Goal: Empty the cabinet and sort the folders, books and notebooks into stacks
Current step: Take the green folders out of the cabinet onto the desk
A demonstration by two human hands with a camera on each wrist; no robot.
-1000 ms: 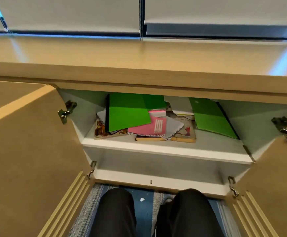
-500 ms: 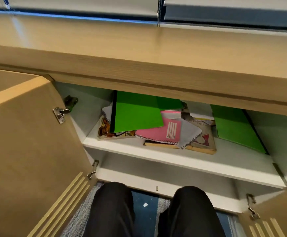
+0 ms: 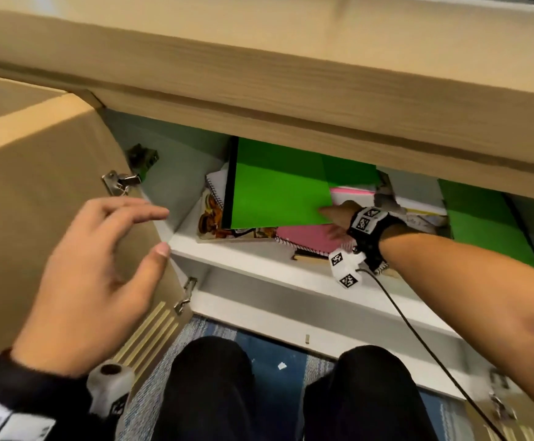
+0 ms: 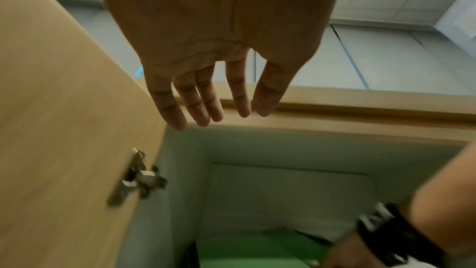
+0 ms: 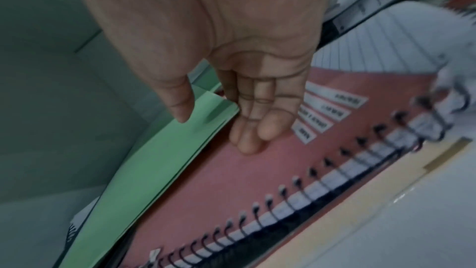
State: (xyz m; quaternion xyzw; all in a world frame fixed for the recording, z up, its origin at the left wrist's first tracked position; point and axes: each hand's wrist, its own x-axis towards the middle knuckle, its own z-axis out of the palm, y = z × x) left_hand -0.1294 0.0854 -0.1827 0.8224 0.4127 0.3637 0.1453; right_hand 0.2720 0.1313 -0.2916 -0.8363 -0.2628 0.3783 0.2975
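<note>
On the cabinet's white shelf (image 3: 259,265) lies a loose pile. A bright green folder (image 3: 275,192) tops it, over a pink spiral notebook (image 3: 304,238) and a picture-covered book (image 3: 210,218). A second green folder (image 3: 488,230) leans at the right. My right hand (image 3: 329,221) reaches into the cabinet. In the right wrist view the green folder's (image 5: 159,160) near corner sits between thumb and fingers of that hand (image 5: 213,129). The thumb is above it and the fingertips (image 5: 247,146) rest on the pink notebook (image 5: 231,180). My left hand (image 3: 159,232) hovers empty, fingers spread, before the left door.
The left door (image 3: 36,186) stands wide open, its hinge (image 3: 122,181) close to my left hand (image 4: 206,109). The wooden counter edge (image 3: 291,100) overhangs the opening. My knees (image 3: 208,393) are right at the cabinet base. A cable (image 3: 418,345) trails from my right wrist.
Both hands have come into view. The right one has reached onto the shelf to the green folder's corner, and the left has risen by the door. The view has moved closer.
</note>
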